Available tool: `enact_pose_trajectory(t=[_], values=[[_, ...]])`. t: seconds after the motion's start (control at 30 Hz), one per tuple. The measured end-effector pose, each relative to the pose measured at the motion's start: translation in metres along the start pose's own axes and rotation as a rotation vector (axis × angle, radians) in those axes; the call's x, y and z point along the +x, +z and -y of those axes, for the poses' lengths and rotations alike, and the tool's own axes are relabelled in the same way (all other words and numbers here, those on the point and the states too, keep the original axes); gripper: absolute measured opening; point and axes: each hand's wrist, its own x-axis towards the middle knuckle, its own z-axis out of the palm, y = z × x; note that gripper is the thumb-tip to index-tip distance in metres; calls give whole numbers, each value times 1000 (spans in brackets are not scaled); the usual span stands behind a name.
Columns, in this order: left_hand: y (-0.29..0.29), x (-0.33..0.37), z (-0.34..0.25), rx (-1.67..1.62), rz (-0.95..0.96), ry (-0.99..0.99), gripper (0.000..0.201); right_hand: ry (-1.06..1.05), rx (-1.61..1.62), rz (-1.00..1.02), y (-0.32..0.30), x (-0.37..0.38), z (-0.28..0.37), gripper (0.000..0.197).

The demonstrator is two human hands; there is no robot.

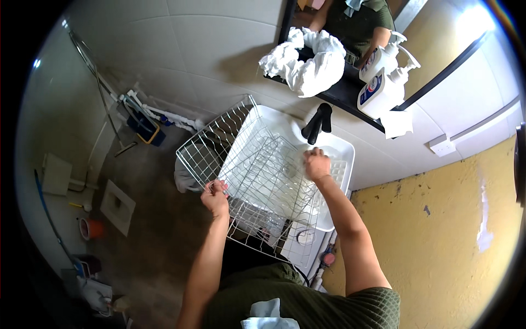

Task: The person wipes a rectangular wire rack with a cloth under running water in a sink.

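Note:
A silver wire rack [252, 183] lies tilted across a white sink [347, 151], its far-left corner and near edge sticking out past the rim. My left hand [216, 198] is closed around the rack's wires at its left side. Over the right part of the sink, my right hand [318, 163] is curled with the fingers pointing down, close to the rack's right side. Whatever is in those fingers, if anything, is hidden. Beneath the wires the basin looks wet and shiny. A black faucet [318, 123] stands at the sink's back, just beyond my right hand.
Above the sink, a black shelf [350, 104] under a mirror holds a bunched white cloth [309, 63] and white pump bottles [381, 88]. A yellow wall [438, 219] rises at right. On the left floor are a squat toilet [118, 205], an orange bucket [92, 228] and a squeegee [126, 148].

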Motion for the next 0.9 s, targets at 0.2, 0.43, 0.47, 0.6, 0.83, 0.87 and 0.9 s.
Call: enact_pose_trajectory(t=[0.2,0.43,0.47,0.6,0.83,0.87,0.9], values=[[3,-2,-8,81,62,-30,13,313,712,229,29,3,-51,33],[-2,0,-10,107,66,-52,16,375,406,143,32,2,-29,44],[-4,0,-9,101,66,-64,16,453,436,191,31,5,-31,54],[-3,-2,-7,68,73,-58,17,841,702,-204,43,2,-52,58],[-9,-6,-6,134,31,-23,16,337,616,3,-41,-12,-40,49],[-8,-7,-7,146,36,-30,17,221,503,24,-28,-12,-37,42],[-1,-11,-10,147,50,-32,17,-2,332,-63,-10,-12,-36,32]])
